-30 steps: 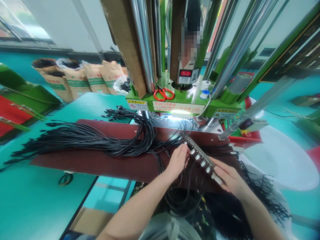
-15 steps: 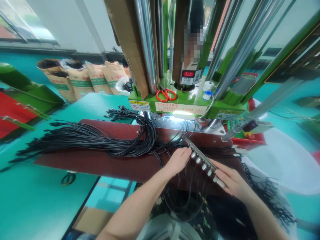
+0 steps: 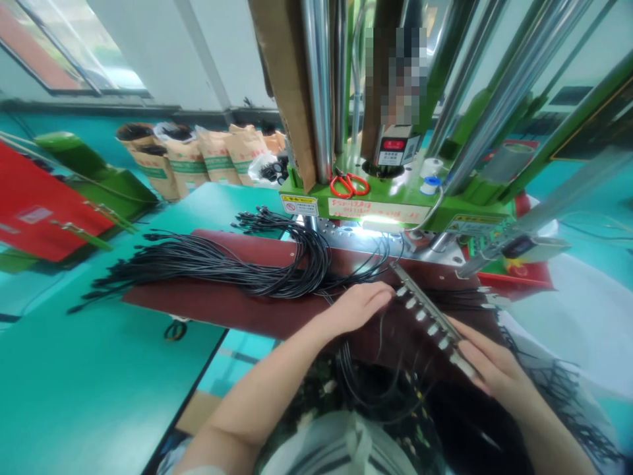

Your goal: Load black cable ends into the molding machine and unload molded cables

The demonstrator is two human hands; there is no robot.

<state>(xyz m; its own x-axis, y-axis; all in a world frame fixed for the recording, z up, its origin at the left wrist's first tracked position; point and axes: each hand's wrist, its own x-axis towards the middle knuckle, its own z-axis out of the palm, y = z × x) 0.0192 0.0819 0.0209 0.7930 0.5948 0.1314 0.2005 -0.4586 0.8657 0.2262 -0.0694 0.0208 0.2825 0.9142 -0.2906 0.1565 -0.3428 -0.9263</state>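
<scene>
A narrow metal mould bar [image 3: 429, 307] with a row of silvery connectors along its near edge slants over the brown board [image 3: 237, 320]. My right hand [image 3: 487, 359] grips the bar's near end, thumb on top and fingers along the far side. Close to the bar's far end is my left hand [image 3: 363, 307], its fingers pressed together beside the first connectors. What those fingers hold, if anything, is hidden. Thin black cables hang from the connectors in a loop below. A thick bundle of black cables [image 3: 237, 267] lies across the board to the left.
Behind the board stands a green press [image 3: 316, 194] with steel columns and a lit work area. Red-handled scissors [image 3: 349, 186] and a blue-and-white spool [image 3: 430, 185] lie on its ledge. A red tray [image 3: 519, 280] is at right; paper sacks [image 3: 185, 161] stand behind the green table [image 3: 99, 369].
The view has swung left, so the scene sits further right. My left hand has shifted slightly leftward relative to the bar. My right hand keeps its grip on the near end.
</scene>
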